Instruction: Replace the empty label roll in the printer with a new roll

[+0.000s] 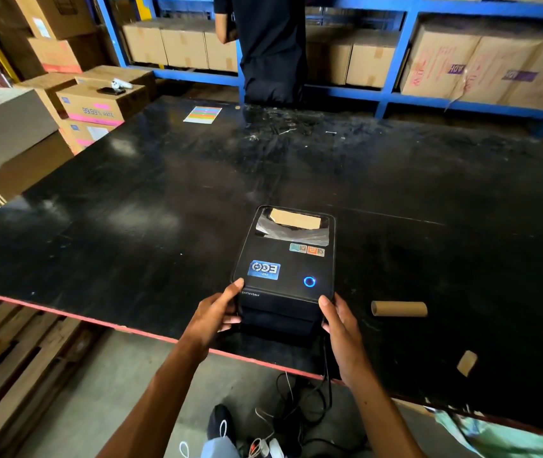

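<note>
Hands point(276, 317) grip closed printer point(285, 272); cardboard shows inside.

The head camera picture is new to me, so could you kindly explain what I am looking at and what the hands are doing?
There is one picture, taken by a camera worn on a person's head, looking forward and down. The two bare arms reaching in from the bottom are that person's own. On the black table stands a black label printer with its lid closed and a blue ring light lit. The left hand and right hand grip its front corners, one on each side. To the right lies an empty cardboard tube, and nearer the table edge a shorter piece of cardboard tube. A striped coloured sheet lies at the far side, where another person stands by blue shelves.
</note>
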The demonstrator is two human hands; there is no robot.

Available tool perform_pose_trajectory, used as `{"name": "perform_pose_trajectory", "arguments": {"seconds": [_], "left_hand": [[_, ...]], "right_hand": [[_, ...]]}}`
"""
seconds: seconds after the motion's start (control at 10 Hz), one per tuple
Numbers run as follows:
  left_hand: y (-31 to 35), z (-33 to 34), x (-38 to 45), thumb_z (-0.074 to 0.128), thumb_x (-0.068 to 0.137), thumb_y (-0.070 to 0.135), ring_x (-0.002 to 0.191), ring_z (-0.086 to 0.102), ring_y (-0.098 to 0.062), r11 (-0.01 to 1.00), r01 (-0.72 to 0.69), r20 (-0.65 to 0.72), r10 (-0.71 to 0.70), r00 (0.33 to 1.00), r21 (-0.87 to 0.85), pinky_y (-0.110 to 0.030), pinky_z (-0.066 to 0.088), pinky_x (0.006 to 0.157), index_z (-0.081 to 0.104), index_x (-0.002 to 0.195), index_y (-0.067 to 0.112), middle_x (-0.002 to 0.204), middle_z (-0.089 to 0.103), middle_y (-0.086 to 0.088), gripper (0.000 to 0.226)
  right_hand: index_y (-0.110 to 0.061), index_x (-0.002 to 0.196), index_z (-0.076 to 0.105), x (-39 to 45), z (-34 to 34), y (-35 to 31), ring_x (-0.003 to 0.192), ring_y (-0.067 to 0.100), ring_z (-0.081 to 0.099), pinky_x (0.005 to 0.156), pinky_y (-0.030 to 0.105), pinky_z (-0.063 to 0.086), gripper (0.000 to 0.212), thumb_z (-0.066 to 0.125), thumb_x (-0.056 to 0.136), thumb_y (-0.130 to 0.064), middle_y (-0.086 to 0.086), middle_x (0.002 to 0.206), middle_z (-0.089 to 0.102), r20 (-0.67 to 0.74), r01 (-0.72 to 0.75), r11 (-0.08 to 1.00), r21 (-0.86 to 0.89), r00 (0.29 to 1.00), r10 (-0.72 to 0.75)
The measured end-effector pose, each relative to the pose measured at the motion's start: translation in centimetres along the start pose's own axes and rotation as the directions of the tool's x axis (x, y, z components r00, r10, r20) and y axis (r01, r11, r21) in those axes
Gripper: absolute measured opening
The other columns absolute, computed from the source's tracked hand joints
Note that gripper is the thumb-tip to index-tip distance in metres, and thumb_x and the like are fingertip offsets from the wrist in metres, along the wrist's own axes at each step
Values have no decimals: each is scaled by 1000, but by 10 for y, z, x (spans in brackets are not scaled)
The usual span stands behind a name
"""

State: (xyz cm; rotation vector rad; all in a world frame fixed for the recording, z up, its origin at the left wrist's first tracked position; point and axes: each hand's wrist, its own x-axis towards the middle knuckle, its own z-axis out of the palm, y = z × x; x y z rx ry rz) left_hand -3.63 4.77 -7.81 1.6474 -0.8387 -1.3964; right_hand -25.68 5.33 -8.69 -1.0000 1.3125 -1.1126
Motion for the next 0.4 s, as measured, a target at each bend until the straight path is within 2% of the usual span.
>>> {"name": "perform_pose_trajectory", "arguments": {"seconds": [0.1,0.2,0.3,0.4], "left_hand": [[-1,1,-2,56,70,68,89,69,-25,1000,-13,2,13,1000,14,-31,49,68,68,92,21,93,73,-5,54],[2,1,-2,54,71,68,89,68,-23,1000,-25,24,25,999,1,-31,49,69,66,91,23,93,72,-3,50],[-1,1,-3,55,62,73,88,68,-23,1000,10,12,-10,1000,24,-31,49,69,66,93,21,97,71,-4,62],[-5,-8,-19,52,51,89,75,62,-9,995,15,157,-30,987,98,-27,48,65,62,90,22,90,66,3,78]], "right_hand": [[-28,127,51,1,0,1,109,5,56,100,31,42,37,51,91,-34,-11,120,59,0,12,1000,-14,1000,-12],[-30,119,54,-1,0,0,105,0,58,94,25,44,27,51,92,-29,-11,118,61,11,26,1000,-13,1000,-25],[-24,118,56,4,1,-1,94,-7,62,74,7,48,27,54,91,-21,-7,115,64,13,3,999,42,1000,-4],[-8,131,49,-6,-3,-4,108,16,60,88,18,47,47,61,86,-2,15,128,59,-128,-7,998,55,992,14]]}}
